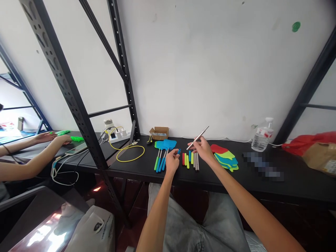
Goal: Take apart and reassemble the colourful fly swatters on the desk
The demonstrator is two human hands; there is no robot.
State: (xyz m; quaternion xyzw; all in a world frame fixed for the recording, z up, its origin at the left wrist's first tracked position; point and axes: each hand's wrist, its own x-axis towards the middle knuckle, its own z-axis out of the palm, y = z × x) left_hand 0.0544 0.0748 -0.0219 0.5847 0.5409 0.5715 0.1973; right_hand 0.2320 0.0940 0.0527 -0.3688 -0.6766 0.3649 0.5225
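Long black work surface [262, 185] runs across the frame under a white wall, with black steel shelving uprights [78, 119] cutting through on the left. Far left, a co-worker's two hands [54, 138] rest on the surface near some bright green bumpy thing [77, 138], too small to make out, with a phone [76, 148] and a white cable [64, 174] just beside them. Next along is a power strip [119, 137] with a loop of yellow cable [130, 154] lying in front, then a small cardboard box [159, 133] by the wall.

Lower center, a row of blue-headed fly swatters [166, 144] sits just left of my left hand [172, 161], which pinches a small blue handle piece [179, 151]. My hands are apart, with short red, yellow, green and blue rods [187, 160] and a few grey ones [196, 161] lying below the gap. My right hand [204, 149] grips a thin silver metal rod [198, 137], tilted up. Right of that is a stack of red, green and blue swatter heads [225, 157], then a water bottle [262, 134], and at the far right a red plastic bag [296, 143].
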